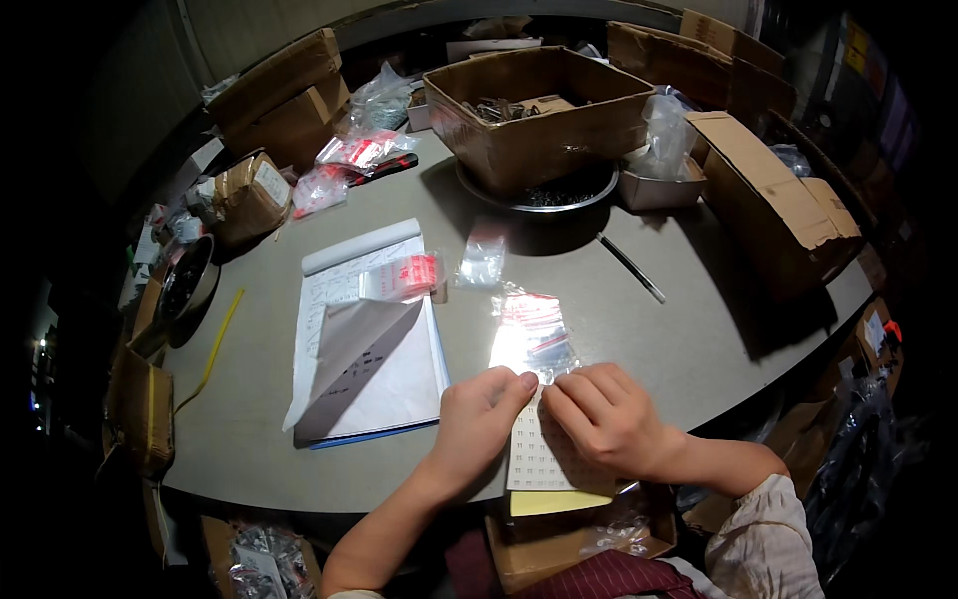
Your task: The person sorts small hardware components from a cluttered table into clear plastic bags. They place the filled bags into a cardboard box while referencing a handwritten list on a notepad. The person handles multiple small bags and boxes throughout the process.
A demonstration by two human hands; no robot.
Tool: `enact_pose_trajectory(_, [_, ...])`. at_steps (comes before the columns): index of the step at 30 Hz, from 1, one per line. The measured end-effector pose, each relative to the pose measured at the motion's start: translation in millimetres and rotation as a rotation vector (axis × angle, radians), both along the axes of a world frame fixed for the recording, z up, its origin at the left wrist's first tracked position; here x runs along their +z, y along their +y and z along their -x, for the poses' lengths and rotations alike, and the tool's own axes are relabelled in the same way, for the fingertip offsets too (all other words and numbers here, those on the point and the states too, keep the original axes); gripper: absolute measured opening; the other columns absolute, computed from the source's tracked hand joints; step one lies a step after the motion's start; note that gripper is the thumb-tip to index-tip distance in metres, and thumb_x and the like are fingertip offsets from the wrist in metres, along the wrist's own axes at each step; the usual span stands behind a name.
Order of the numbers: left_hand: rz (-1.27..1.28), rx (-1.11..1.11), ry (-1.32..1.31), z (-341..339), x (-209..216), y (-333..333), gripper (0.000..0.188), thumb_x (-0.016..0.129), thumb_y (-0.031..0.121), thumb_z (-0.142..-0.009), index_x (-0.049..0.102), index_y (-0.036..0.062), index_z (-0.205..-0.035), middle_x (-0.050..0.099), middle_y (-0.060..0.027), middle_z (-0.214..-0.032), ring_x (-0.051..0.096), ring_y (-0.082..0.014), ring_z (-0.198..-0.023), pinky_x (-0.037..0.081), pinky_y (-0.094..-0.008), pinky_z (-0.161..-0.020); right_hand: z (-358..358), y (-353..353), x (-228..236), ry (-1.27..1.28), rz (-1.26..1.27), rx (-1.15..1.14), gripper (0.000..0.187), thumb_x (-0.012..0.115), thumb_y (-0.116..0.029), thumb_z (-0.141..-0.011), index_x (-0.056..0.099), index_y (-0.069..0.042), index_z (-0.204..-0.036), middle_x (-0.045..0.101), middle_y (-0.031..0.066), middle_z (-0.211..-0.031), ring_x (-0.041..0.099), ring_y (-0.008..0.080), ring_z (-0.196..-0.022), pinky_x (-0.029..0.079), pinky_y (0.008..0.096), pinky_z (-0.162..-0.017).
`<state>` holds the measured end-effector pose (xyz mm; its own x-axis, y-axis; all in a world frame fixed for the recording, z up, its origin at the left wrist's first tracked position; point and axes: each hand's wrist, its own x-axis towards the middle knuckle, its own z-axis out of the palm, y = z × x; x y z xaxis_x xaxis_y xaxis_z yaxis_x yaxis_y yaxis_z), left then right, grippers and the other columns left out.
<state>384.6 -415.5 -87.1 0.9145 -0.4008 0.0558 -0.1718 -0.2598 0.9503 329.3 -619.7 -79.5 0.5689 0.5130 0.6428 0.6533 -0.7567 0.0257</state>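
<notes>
My left hand [484,419] and my right hand [611,424] meet near the table's front edge, fingertips almost touching. Both are closed in a pinch, and what lies between the fingers is hidden. Just beyond the fingertips is a stack of small clear zip bags [534,324] with red print, bright with glare. A sheet of small printed labels [534,459] lies under my hands, partly covered by the right one. Yellow paper [559,501] sticks out below it, over the table edge.
A notepad [399,389] with a curled page lies left, another zip bag [404,277] on it. Farther back are a pen [631,268], a metal bowl [599,190] under a cardboard box [559,140], and more boxes [773,185] at right. A yellow strip [212,349] lies far left.
</notes>
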Motion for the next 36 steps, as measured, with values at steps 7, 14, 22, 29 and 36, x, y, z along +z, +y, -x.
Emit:
enact_pose_trajectory(7, [-0.129, -0.006, -0.005, 2.7, 6.1, -4.7, 0.034, 0.067, 0.031, -0.102, 0.075, -0.0010, -0.096, 0.071, -0.0202, -0.078, 0.070, -0.0280, -0.070, 0.053, -0.0379, -0.068, -15.0, -34.2, 13.9, 0.536, -0.439, 0.129, 0.026, 0.074, -0.018, -0.089, 0.068, -0.003, -0.110, 0.069, 0.0142, -0.101, 0.067, 0.0330, -0.090, 0.056, 0.0384, -0.078])
enact_pose_trajectory(14, [-0.110, -0.122, -0.011, 1.6, 2.7, 0.3, 0.025, 0.069, 0.020, -0.101, 0.076, -0.0045, -0.101, 0.074, -0.0040, -0.081, 0.063, -0.0067, -0.077, 0.053, -0.0262, -0.070, -52.8, -39.0, 14.0, 0.932, -0.513, 0.044, 0.028, 0.070, -0.010, -0.087, 0.065, -0.005, -0.114, 0.070, 0.0170, -0.098, 0.069, 0.0342, -0.088, 0.055, 0.0419, -0.081])
enact_pose_trajectory(22, [-0.089, -0.160, -0.076, 0.2, -2.5, 6.5, 0.029, 0.063, 0.027, -0.103, 0.075, 0.0006, -0.104, 0.071, -0.0211, -0.080, 0.070, -0.0333, -0.071, 0.054, -0.0396, -0.070, -59.3, -30.6, -6.4, 0.524, -0.077, -0.205, 0.021, 0.072, -0.007, -0.090, 0.059, -0.004, -0.106, 0.070, 0.0172, -0.095, 0.068, 0.0391, -0.087, 0.053, 0.0463, -0.079])
enact_pose_trajectory(29, [-0.005, -0.145, 0.039, -0.6, 16.5, 14.3, 0.028, 0.066, 0.026, -0.102, 0.076, -0.0001, -0.101, 0.075, -0.0138, -0.083, 0.071, -0.0178, -0.077, 0.055, -0.0327, -0.074, -28.9, -64.1, 37.3, 1.060, 0.051, -0.186, 0.036, 0.074, -0.021, -0.091, 0.055, -0.001, -0.115, 0.070, 0.0238, -0.095, 0.068, 0.0447, -0.093, 0.053, 0.0508, -0.079])
enact_pose_trajectory(36, [0.124, -0.160, 0.145, -2.4, 21.8, 14.6, 0.024, 0.070, 0.019, -0.101, 0.075, -0.0038, -0.103, 0.074, -0.0055, -0.088, 0.066, -0.0105, -0.083, 0.053, -0.0274, -0.078, 5.3, -75.7, 40.9, 1.363, 0.011, 0.292, 0.044, 0.073, -0.023, -0.093, 0.057, -0.003, -0.128, 0.071, 0.0231, -0.094, 0.070, 0.0432, -0.091, 0.053, 0.0478, -0.080])
